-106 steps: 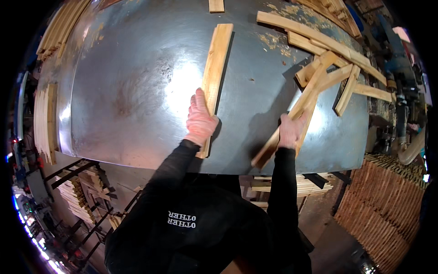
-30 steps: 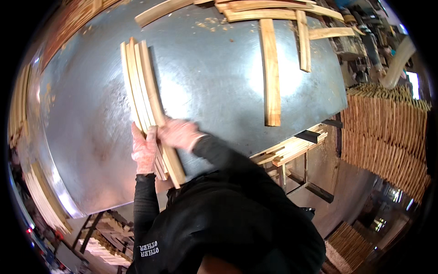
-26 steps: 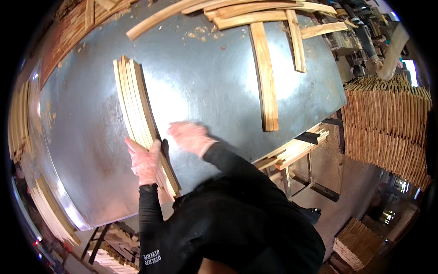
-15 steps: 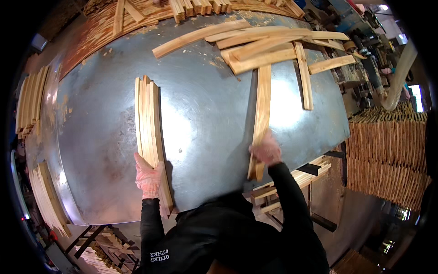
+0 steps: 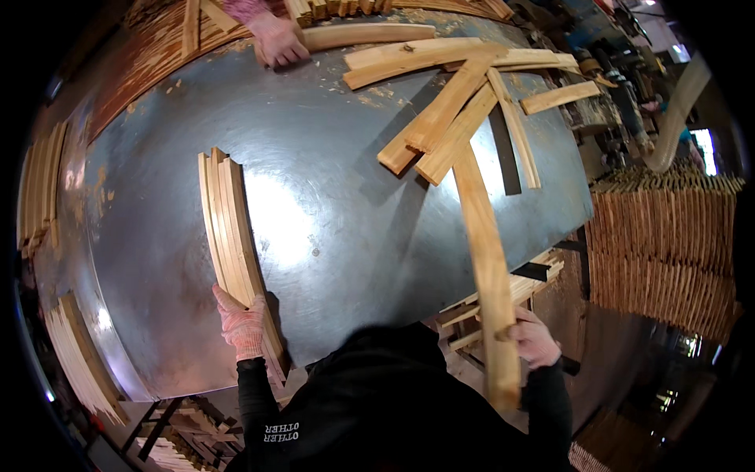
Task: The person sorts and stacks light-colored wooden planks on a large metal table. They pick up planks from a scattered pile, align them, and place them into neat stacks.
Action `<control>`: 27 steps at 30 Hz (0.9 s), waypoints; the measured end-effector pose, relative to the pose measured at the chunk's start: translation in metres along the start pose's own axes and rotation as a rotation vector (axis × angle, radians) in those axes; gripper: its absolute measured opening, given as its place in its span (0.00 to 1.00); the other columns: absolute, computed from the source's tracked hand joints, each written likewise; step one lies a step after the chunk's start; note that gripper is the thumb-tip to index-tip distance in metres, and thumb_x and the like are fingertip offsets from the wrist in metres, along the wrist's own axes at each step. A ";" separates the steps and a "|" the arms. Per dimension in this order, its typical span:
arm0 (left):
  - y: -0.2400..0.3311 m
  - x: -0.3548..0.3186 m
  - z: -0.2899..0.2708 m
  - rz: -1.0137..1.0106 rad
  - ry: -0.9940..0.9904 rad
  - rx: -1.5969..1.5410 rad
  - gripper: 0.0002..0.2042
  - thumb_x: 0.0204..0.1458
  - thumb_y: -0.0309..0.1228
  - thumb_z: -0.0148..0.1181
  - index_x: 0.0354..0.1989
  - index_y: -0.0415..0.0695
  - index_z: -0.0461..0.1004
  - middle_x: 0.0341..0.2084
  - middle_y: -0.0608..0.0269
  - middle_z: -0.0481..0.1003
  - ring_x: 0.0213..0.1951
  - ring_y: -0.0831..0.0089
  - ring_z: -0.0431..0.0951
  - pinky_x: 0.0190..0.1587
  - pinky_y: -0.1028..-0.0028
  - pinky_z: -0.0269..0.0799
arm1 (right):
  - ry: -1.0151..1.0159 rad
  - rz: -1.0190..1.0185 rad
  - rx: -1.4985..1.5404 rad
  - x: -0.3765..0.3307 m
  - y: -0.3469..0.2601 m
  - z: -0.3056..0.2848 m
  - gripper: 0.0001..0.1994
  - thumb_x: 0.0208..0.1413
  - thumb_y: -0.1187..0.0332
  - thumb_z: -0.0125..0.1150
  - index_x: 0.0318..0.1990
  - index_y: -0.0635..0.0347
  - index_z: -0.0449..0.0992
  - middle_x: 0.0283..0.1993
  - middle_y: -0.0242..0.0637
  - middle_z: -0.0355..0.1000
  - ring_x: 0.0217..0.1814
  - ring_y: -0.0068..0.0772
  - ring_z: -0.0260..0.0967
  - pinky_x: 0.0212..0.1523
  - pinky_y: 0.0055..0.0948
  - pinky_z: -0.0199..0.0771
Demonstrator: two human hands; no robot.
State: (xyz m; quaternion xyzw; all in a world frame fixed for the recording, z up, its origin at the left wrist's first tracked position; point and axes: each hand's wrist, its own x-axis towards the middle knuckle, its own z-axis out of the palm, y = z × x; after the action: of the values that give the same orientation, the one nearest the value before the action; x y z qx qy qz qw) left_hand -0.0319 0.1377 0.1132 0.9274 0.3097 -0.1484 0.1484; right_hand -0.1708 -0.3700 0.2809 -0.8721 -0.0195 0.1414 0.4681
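Note:
My left hand [image 5: 241,324], in a pale pink glove, is closed around the near end of a bundle of narrow wooden slats [image 5: 226,224]. The bundle stands on edge on the metal table [image 5: 157,259], its near end by the table's front edge. On the right, my gloved right hand [image 5: 536,340] grips a long flat wooden board [image 5: 489,263] by its side near the lower end. That end juts past the table's front edge; the far end meets a loose pile of wooden boards [image 5: 452,102].
Another person's hand [image 5: 281,43] rests on a curved board [image 5: 370,34] at the far side. A tall stack of wooden pieces [image 5: 664,244] stands at the right. More slats [image 5: 82,346] lie along the left edge. A pale hose [image 5: 676,118] hangs at the far right.
My right hand has drawn its board toward me and right, past the table edge. Several pile boards have swung round. Another person's hand has appeared at the far side. My left hand keeps its hold.

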 end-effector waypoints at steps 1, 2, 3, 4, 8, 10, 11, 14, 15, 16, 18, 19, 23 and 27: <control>-0.003 0.001 0.002 -0.013 -0.009 0.005 0.56 0.43 0.51 0.70 0.77 0.53 0.37 0.66 0.49 0.64 0.60 0.46 0.73 0.58 0.54 0.72 | 0.057 0.244 0.159 -0.028 -0.011 -0.010 0.09 0.46 0.73 0.70 0.37 0.62 0.80 0.51 0.47 0.76 0.54 0.48 0.75 0.53 0.38 0.76; -0.006 0.001 0.003 -0.022 -0.015 0.015 0.56 0.43 0.51 0.69 0.77 0.53 0.38 0.66 0.50 0.64 0.60 0.46 0.73 0.58 0.53 0.72 | 0.168 0.475 0.337 -0.058 -0.019 -0.019 0.12 0.46 0.70 0.71 0.38 0.61 0.80 0.52 0.47 0.76 0.54 0.47 0.75 0.53 0.38 0.76; 0.000 0.001 -0.001 -0.020 -0.032 0.033 0.56 0.43 0.51 0.69 0.77 0.53 0.38 0.66 0.51 0.64 0.60 0.47 0.73 0.58 0.53 0.72 | 0.236 0.667 0.478 -0.084 -0.034 -0.018 0.15 0.46 0.68 0.72 0.41 0.62 0.80 0.52 0.46 0.77 0.54 0.43 0.75 0.52 0.37 0.77; 0.006 -0.001 -0.007 -0.036 -0.051 0.045 0.56 0.43 0.51 0.69 0.77 0.54 0.38 0.67 0.52 0.64 0.60 0.47 0.73 0.58 0.52 0.71 | 0.321 0.851 0.615 -0.104 -0.049 -0.020 0.18 0.46 0.66 0.72 0.44 0.62 0.80 0.52 0.46 0.77 0.53 0.40 0.76 0.52 0.36 0.77; 0.001 0.001 -0.002 -0.062 -0.054 0.045 0.55 0.44 0.52 0.68 0.77 0.55 0.39 0.68 0.53 0.63 0.61 0.47 0.72 0.58 0.51 0.70 | 0.447 0.848 0.667 -0.106 -0.139 0.002 0.26 0.50 0.67 0.66 0.57 0.67 0.75 0.52 0.41 0.78 0.53 0.29 0.75 0.53 0.28 0.75; 0.001 0.001 -0.004 -0.040 -0.053 0.035 0.54 0.44 0.53 0.68 0.77 0.55 0.39 0.68 0.53 0.63 0.61 0.47 0.72 0.59 0.51 0.70 | 0.534 0.786 0.557 -0.102 -0.140 0.026 0.29 0.52 0.68 0.60 0.63 0.72 0.70 0.51 0.35 0.77 0.51 0.26 0.74 0.53 0.22 0.72; 0.005 0.001 -0.004 -0.013 -0.053 0.032 0.54 0.44 0.53 0.68 0.77 0.55 0.39 0.68 0.53 0.62 0.61 0.48 0.72 0.59 0.52 0.70 | 0.503 0.797 0.379 -0.091 -0.137 0.032 0.29 0.53 0.68 0.59 0.63 0.72 0.70 0.51 0.34 0.76 0.51 0.24 0.73 0.52 0.22 0.71; -0.001 0.013 -0.004 0.014 -0.040 -0.043 0.54 0.44 0.53 0.67 0.77 0.54 0.40 0.67 0.51 0.64 0.60 0.47 0.73 0.59 0.52 0.70 | 0.346 0.660 0.726 -0.036 -0.076 0.053 0.27 0.57 0.69 0.51 0.64 0.71 0.66 0.50 0.37 0.74 0.46 0.27 0.74 0.48 0.26 0.75; -0.001 0.014 -0.006 0.029 -0.054 -0.051 0.54 0.44 0.53 0.67 0.77 0.53 0.41 0.66 0.50 0.65 0.60 0.47 0.73 0.59 0.52 0.70 | 0.319 0.577 0.788 -0.010 -0.052 0.064 0.26 0.58 0.69 0.52 0.65 0.70 0.65 0.51 0.37 0.74 0.48 0.29 0.74 0.49 0.27 0.76; -0.001 0.010 -0.009 0.028 -0.056 -0.066 0.53 0.44 0.53 0.67 0.77 0.53 0.42 0.65 0.49 0.66 0.59 0.47 0.73 0.59 0.52 0.70 | 0.298 0.542 0.820 0.013 -0.024 0.078 0.26 0.59 0.69 0.54 0.65 0.70 0.66 0.52 0.38 0.74 0.49 0.29 0.74 0.49 0.27 0.75; -0.005 0.008 -0.018 0.051 -0.013 -0.068 0.53 0.44 0.53 0.67 0.76 0.51 0.43 0.62 0.46 0.68 0.58 0.46 0.74 0.59 0.51 0.70 | 0.194 0.367 0.785 0.070 0.009 0.116 0.27 0.60 0.70 0.55 0.67 0.67 0.66 0.54 0.33 0.75 0.49 0.24 0.72 0.50 0.23 0.73; -0.012 0.009 -0.020 0.081 0.020 -0.063 0.53 0.44 0.53 0.67 0.76 0.49 0.44 0.61 0.44 0.69 0.57 0.45 0.75 0.58 0.50 0.70 | 0.047 0.420 0.776 0.093 0.030 0.132 0.26 0.62 0.71 0.54 0.68 0.65 0.66 0.53 0.31 0.75 0.49 0.22 0.71 0.50 0.22 0.73; 0.001 0.016 -0.027 0.064 -0.043 0.055 0.56 0.46 0.58 0.67 0.77 0.46 0.40 0.66 0.40 0.63 0.64 0.47 0.68 0.62 0.51 0.67 | -0.220 0.185 0.886 0.176 0.087 0.274 0.18 0.66 0.71 0.54 0.61 0.64 0.70 0.51 0.38 0.76 0.50 0.27 0.72 0.51 0.27 0.76; -0.034 0.021 0.010 0.202 0.133 -0.049 0.60 0.44 0.62 0.67 0.78 0.46 0.36 0.71 0.39 0.54 0.69 0.45 0.61 0.64 0.51 0.65 | -0.670 0.125 -0.332 0.214 -0.084 0.326 0.18 0.68 0.62 0.47 0.62 0.52 0.71 0.53 0.45 0.77 0.57 0.43 0.74 0.60 0.38 0.74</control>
State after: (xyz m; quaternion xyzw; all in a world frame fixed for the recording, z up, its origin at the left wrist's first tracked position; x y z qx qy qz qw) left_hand -0.0390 0.1712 0.0906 0.9578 0.2274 -0.0632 0.1643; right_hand -0.0439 -0.0228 0.1306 -0.8409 -0.1411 0.4420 0.2786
